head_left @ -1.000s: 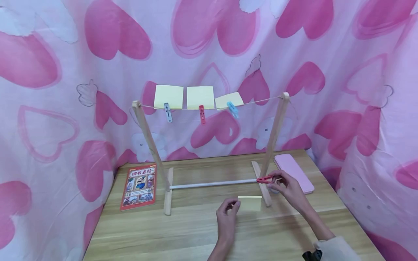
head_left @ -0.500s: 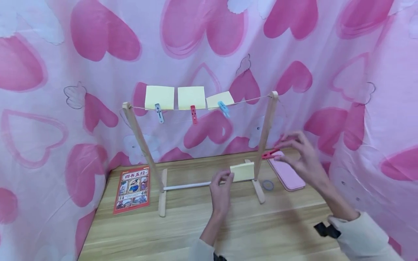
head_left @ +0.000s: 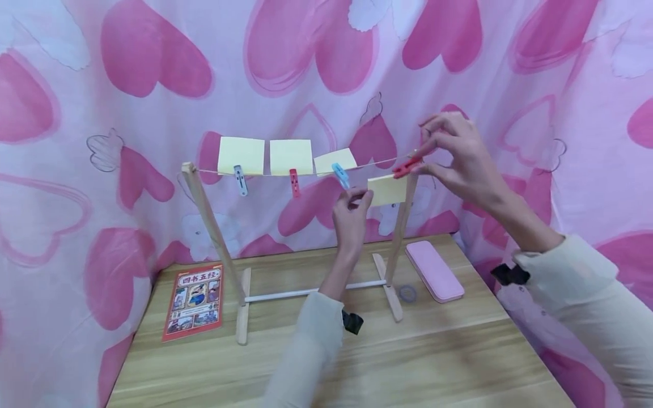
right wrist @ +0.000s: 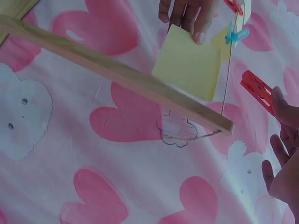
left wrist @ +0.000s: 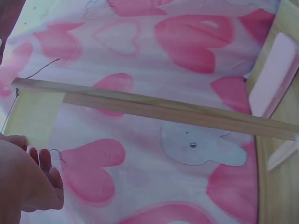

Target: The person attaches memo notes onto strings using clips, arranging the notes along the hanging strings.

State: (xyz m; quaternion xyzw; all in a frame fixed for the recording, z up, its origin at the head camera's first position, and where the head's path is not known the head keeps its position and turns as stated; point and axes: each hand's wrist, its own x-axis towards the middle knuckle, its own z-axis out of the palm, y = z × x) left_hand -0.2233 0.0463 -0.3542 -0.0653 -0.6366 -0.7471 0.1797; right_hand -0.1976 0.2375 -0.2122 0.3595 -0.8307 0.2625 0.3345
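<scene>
Red clothespin (head_left: 406, 168), pinched in right hand (head_left: 454, 158), points its long axis left at yellow note's (head_left: 388, 190) top-right corner just below string (head_left: 377, 163), w/ left hand (head_left: 351, 218) pinching note's left edge, rt hand nearer.

Right hand (right wrist: 282, 154) pinches red clothespin (right wrist: 258, 90) beside string (right wrist: 227, 79); left hand (right wrist: 187, 14) holds yellow note (right wrist: 189, 63) over wooden post (right wrist: 117, 74); jaws apparently open.

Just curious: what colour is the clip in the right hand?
Red clothespin, clearest in the head view.
</scene>
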